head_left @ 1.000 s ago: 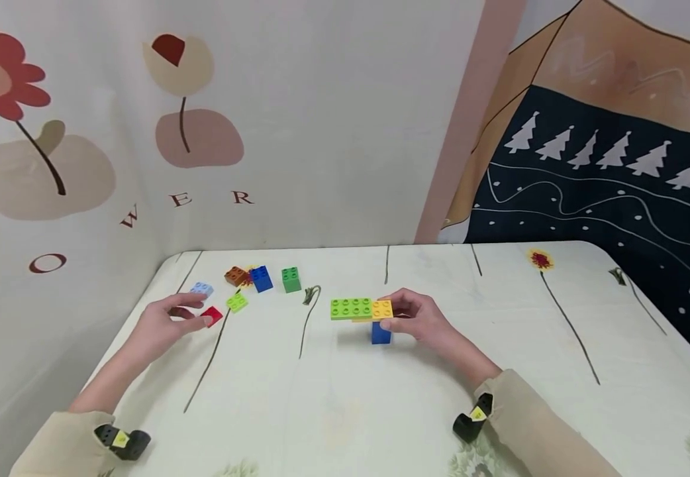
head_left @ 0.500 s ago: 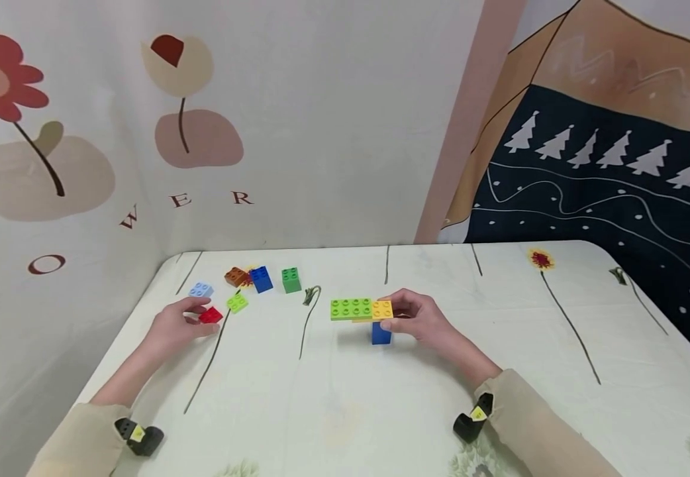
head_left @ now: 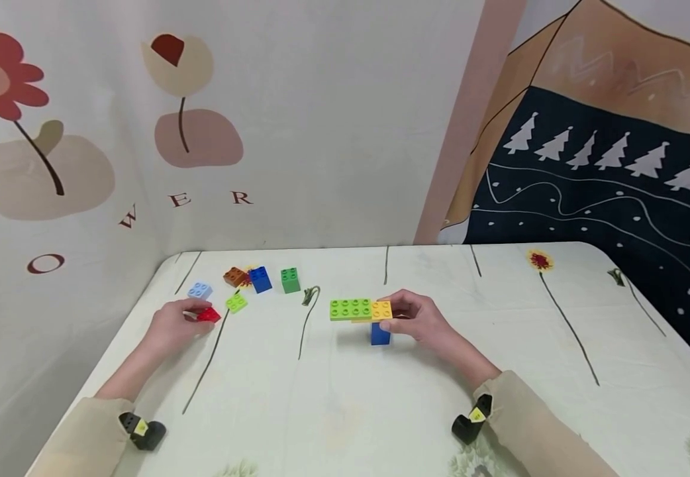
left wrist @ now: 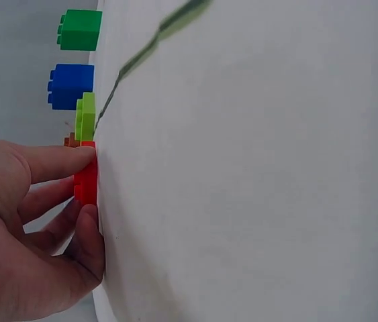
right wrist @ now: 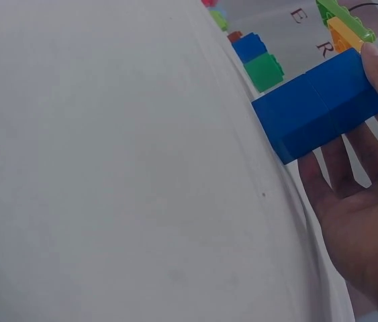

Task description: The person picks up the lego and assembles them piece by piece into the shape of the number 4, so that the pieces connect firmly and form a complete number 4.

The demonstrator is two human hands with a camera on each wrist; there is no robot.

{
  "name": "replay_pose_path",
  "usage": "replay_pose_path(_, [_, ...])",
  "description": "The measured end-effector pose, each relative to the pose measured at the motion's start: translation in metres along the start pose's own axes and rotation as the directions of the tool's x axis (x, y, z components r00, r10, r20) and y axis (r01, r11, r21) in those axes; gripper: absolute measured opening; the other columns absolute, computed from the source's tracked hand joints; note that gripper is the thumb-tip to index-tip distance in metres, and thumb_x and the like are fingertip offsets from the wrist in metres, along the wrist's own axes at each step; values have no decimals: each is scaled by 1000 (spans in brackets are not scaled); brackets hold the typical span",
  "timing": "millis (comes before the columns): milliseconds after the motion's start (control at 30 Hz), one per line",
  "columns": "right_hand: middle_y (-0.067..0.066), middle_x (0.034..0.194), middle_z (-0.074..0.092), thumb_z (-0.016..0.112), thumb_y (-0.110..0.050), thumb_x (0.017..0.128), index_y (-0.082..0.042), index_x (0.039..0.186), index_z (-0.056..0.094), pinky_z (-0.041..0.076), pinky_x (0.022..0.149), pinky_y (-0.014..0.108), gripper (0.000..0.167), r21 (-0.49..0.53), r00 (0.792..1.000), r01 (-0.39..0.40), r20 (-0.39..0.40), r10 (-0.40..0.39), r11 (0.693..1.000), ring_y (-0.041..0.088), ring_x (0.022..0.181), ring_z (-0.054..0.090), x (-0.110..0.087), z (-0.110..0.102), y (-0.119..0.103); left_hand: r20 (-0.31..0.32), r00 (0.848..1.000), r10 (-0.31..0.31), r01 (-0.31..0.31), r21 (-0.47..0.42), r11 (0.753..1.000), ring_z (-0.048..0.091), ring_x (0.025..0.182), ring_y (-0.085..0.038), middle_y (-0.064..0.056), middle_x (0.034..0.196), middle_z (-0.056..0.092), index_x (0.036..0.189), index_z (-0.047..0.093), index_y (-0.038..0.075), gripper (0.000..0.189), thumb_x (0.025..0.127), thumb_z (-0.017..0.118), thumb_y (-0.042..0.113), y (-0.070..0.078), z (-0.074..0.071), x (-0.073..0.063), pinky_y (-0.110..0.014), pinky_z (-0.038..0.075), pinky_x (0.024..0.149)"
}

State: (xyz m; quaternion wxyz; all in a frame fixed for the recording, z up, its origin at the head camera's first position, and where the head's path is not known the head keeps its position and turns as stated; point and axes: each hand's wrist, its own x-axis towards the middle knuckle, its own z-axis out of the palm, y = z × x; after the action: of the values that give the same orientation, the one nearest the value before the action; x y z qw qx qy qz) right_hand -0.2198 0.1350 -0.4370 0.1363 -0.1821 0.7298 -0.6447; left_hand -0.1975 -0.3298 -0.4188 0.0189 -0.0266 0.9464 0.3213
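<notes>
My left hand [head_left: 172, 326] pinches a small flat red toy brick [head_left: 208, 315] at the left of the table; in the left wrist view, fingertips meet both ends of the red brick [left wrist: 88, 176], low at the tabletop. Right of centre, my right hand [head_left: 419, 317] grips a built piece by its right side. A long lime-green brick [head_left: 349, 309] and a yellow brick [head_left: 383, 310] top it, with blue below. The right wrist view shows the blue part [right wrist: 319, 104] with a seam across it, like two stacked bricks. Another yellow layer is partly hidden.
Around the left hand lie loose bricks: light blue [head_left: 200, 290], brown [head_left: 235, 277], dark blue [head_left: 260, 279], green [head_left: 290, 280] and small lime [head_left: 236, 303]. A white flower-print cloth [head_left: 333, 404] covers the table. Printed curtains [head_left: 321, 132] hang behind it.
My left hand has shifted slightly right, and its fingers have closed around the red brick, which is turned a little. My right hand and the built piece have stayed still.
</notes>
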Motion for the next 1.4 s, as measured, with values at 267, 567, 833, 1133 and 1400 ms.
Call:
replay_pose_path(267, [16, 123, 67, 79, -13, 91, 2, 126, 63, 58, 86, 28, 41, -1, 1000, -4, 9, 4, 1000, 25, 106, 65, 1, 2, 1, 49, 999, 1, -1, 6, 1000, 59, 100, -40, -32, 121, 61, 131, 59, -13, 43, 93, 71, 4, 1, -8, -7, -34, 55, 72])
replay_pose_path(567, [15, 123, 67, 79, -11, 91, 0, 126, 63, 57, 86, 28, 40, -10, 1000, -25, -7, 25, 1000, 27, 106, 65, 0, 2, -3, 128, 989, 73, -55, -138, 989, 60, 108, -40, -29, 126, 58, 135, 58, -10, 46, 94, 72, 5, 22, -9, -17, -28, 59, 72])
replay_pose_path(833, [15, 124, 66, 79, -14, 91, -1, 128, 63, 57, 87, 28, 42, -18, 999, -36, -16, 36, 999, 28, 109, 64, -1, 2, -2, 210, 965, 159, -110, -228, 967, 58, 115, -36, -22, 131, 58, 137, 60, -3, 45, 94, 71, 3, 61, 9, -23, -31, 56, 83])
replay_pose_path(1133, [15, 124, 66, 79, -13, 91, -1, 127, 63, 57, 87, 27, 41, -31, 999, -35, -19, 34, 999, 27, 108, 64, 0, 2, -1, 281, 929, 240, -104, -425, 899, 60, 117, -30, -12, 127, 63, 132, 66, 1, 39, 93, 70, 1, 94, 38, -25, -28, 56, 88])
replay_pose_path(1400, [16, 124, 67, 79, -13, 90, 0, 128, 63, 57, 86, 27, 43, -6, 1000, -16, -15, 16, 1000, 28, 107, 64, -2, 2, -2, 297, 915, 273, -90, -510, 856, 62, 115, -27, -9, 125, 65, 131, 67, 2, 40, 91, 72, 2, 124, 65, -23, -30, 57, 88])
